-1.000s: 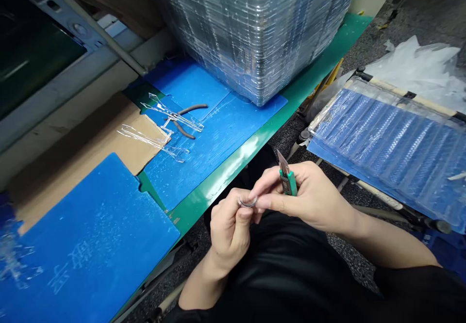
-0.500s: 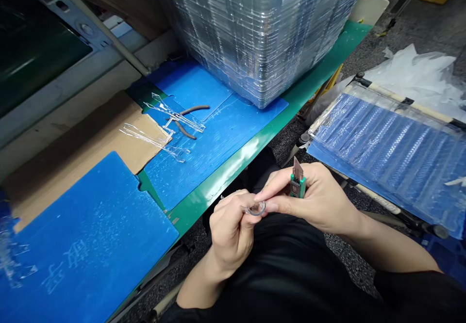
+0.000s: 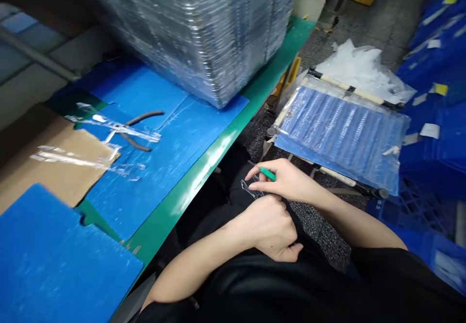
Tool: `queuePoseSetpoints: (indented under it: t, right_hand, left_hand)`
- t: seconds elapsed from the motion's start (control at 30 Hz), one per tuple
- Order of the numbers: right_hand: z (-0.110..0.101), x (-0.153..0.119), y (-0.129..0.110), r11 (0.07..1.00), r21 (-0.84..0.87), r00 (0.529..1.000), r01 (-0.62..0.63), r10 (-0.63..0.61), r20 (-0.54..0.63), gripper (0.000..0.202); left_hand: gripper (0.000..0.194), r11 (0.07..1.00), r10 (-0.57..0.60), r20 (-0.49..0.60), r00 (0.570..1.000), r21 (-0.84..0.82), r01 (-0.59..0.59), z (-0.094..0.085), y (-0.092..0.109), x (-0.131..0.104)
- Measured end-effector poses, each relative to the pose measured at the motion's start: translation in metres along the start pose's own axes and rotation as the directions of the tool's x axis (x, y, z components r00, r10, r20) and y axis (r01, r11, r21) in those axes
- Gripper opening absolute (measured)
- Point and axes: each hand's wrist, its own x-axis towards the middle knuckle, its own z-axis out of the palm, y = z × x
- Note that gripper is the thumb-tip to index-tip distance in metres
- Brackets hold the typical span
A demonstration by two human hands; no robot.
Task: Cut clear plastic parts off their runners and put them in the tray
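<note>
Right of frame ctr, the clear plastic part (image 3: 249,190) sits at the upper edge of the L hand (image 3: 271,228), by the fingertips of the R hand (image 3: 286,180). From my remote stn: L hand curled, knuckles up; fingers hidden, so I can't tell what it pinches. R hand clasps the green-handled tool (image 3: 268,173); thumb & index tips slightly apart at the part, contact unclear. Handling (est.): light, stiff, slick, prob. brittle; I'd hold mid-body, no bending. Orientation: exposed end points upper L of frame; long axis approx. diagonal, remainder hidden.
</note>
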Motion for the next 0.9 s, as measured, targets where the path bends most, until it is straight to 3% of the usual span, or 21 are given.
queuePoseSetpoints:
  t: [0.13, 0.2, 0.27, 0.3, 0.37, 0.43, 0.5, 0.53, 0.6, 0.7, 0.9]
  right_hand:
    - [-0.011, -0.010, 0.030, 0.991, -0.103, 0.996, -0.083, 0.080, -0.036, 0.020]
    - [-0.036, -0.019, 0.047, 0.982, -0.135, 0.988, -0.133, 0.120, -0.098, 0.027]
    - [-0.078, -0.034, 0.067, 0.960, -0.176, 0.950, -0.217, 0.166, -0.266, 0.032]
    - [-0.104, -0.043, 0.077, 0.942, -0.194, 0.905, -0.275, 0.186, -0.382, 0.034]
    - [-0.160, -0.061, 0.101, 0.888, -0.200, 0.759, -0.414, 0.216, -0.615, 0.042]
    - [-0.210, -0.073, 0.126, 0.831, -0.185, 0.616, -0.525, 0.222, -0.756, 0.047]
    - [-0.244, -0.073, 0.153, 0.784, -0.166, 0.534, -0.598, 0.235, -0.812, 0.041]
    - [-0.253, -0.070, 0.166, 0.766, -0.159, 0.517, -0.623, 0.250, -0.819, 0.037]
    - [-0.259, -0.060, 0.190, 0.737, -0.152, 0.518, -0.658, 0.298, -0.802, 0.033]
    - [-0.251, -0.045, 0.217, 0.708, -0.145, 0.547, -0.691, 0.380, -0.746, 0.034]
    - [-0.248, -0.031, 0.238, 0.668, -0.128, 0.547, -0.733, 0.467, -0.695, 0.036]
  left_hand:
    - [0.043, 0.993, 0.112, 0.066, 0.991, -0.051, -0.109, 0.012, -0.003, 0.025]
    - [0.040, 0.984, 0.179, 0.058, 0.982, -0.014, -0.178, 0.013, -0.007, 0.041]
    - [0.039, 0.969, 0.241, 0.000, 0.971, 0.055, -0.240, 0.013, -0.012, 0.057]
    - [0.041, 0.966, 0.247, -0.041, 0.968, 0.090, -0.242, 0.012, -0.014, 0.064]
    - [0.049, 0.973, 0.200, -0.116, 0.973, 0.139, -0.184, 0.010, -0.021, 0.073]
    - [0.048, 0.982, 0.128, -0.156, 0.980, 0.161, -0.102, 0.011, -0.029, 0.078]
    - [0.039, 0.983, 0.089, -0.152, 0.984, 0.174, -0.062, 0.014, -0.037, 0.079]
    - [0.035, 0.982, 0.081, -0.147, 0.986, 0.179, -0.054, 0.017, -0.041, 0.078]
    - [0.030, 0.983, 0.056, -0.130, 0.990, 0.180, -0.032, 0.022, -0.048, 0.075]
    - [0.028, 0.983, 0.005, -0.106, 0.994, 0.182, 0.015, 0.028, -0.056, 0.067]
    - [0.026, 0.980, -0.059, -0.081, 0.995, 0.183, 0.073, 0.033, -0.066, 0.048]
